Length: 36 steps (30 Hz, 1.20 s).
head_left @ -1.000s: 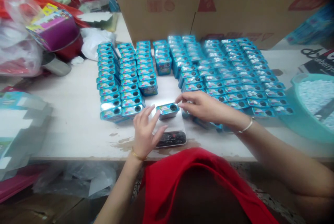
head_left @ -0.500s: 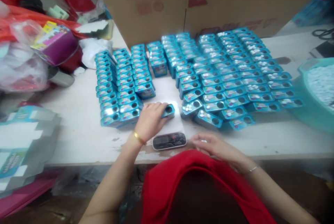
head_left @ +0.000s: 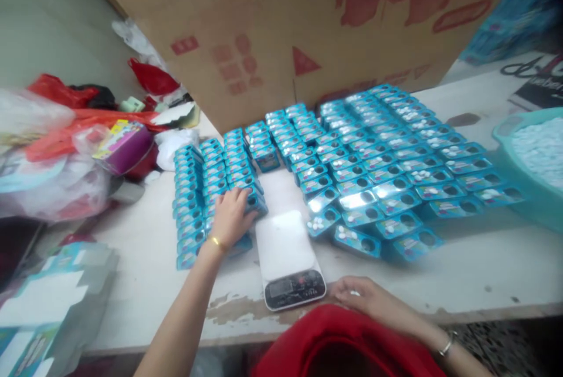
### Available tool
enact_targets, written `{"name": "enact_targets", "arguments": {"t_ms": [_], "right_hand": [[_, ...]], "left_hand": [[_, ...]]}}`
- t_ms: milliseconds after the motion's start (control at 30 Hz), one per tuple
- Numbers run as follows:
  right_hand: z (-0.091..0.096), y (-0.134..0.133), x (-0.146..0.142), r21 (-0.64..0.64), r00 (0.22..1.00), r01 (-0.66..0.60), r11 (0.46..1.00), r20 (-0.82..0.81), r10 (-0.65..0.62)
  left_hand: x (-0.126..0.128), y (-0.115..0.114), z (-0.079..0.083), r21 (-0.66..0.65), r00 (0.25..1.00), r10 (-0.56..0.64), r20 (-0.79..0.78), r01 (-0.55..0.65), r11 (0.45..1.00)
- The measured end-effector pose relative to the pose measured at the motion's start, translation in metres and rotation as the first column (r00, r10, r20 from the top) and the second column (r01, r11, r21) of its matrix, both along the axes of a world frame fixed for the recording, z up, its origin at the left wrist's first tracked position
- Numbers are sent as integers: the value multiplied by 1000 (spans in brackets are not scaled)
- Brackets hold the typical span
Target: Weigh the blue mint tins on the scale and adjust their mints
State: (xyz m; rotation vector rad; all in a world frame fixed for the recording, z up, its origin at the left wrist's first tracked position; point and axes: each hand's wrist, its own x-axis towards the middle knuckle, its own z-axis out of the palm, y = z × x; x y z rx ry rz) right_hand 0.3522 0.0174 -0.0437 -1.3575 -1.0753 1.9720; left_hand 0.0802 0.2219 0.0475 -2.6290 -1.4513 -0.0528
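Note:
My left hand (head_left: 231, 217) is closed over a small blue box (head_left: 255, 202) with a round dark hole in its top, at the near end of the left rows of blue boxes (head_left: 189, 227). Just right of it lies a white kitchen scale (head_left: 284, 242), its plate bare and its black panel toward me. Beside the panel, low over the table edge, my right hand (head_left: 367, 302) has its fingers curled around small white pieces (head_left: 354, 293), partly hidden. Right of the scale stand more rows of blue boxes (head_left: 356, 201), many with white pieces lying on top.
A teal basin (head_left: 505, 136) full of white pieces stands at the right. Behind the rows rises a large cardboard box (head_left: 264, 19). Plastic bags (head_left: 74, 183) and a purple container (head_left: 127, 151) crowd the left, with flattened cartons (head_left: 48, 306) nearer. Scissors (head_left: 521, 67) lie at the far right.
My left hand has carried the blue box off the scale to the left row. My right hand stays by the scale's corner. The view has tilted up.

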Motion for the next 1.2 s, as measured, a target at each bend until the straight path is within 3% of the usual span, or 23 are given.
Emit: {"name": "enact_targets", "arguments": {"t_ms": [133,300,367,433,500,567,700,767,833,933,1067,1200], "right_hand": [[-7,2,-2,-4,1000,11,1000,29,-11],[-12,1,-1,-50,997,79,996,-7,-79],[-14,-1,0,-105,989,108,989,-89,-117],[-16,-3,3,-157,977,120,980,-156,-145],[-16,-4,5,-178,972,133,975,-171,-164],[-14,-4,6,-168,969,160,973,-163,-188],[-10,-1,6,-203,949,209,957,-195,-249],[-10,-2,5,-248,928,231,941,-235,-290],[-11,-4,3,-276,903,251,928,-280,-327],[-8,-11,0,-295,880,263,919,-316,-353],[4,-18,1,-297,897,250,922,-287,-336],[11,-24,6,-265,923,257,929,-218,-318]], "left_hand": [[28,46,8,51,997,-59,43,57,997],[77,129,-1,3,990,44,-135,-44,999],[90,147,-7,-7,985,35,-168,-37,999],[96,152,-7,-6,980,3,-197,-5,1000],[95,142,3,-2,975,-39,-218,39,999],[88,118,23,-5,971,-72,-229,73,997],[70,45,72,-33,954,-182,-239,179,983],[65,5,86,-110,931,-251,-265,229,967],[63,-30,85,-208,909,-306,-282,254,945],[64,-62,63,-323,889,-359,-282,265,909],[62,-72,41,-334,908,-362,-209,282,899],[43,-75,53,-244,929,-369,28,365,899]]}}
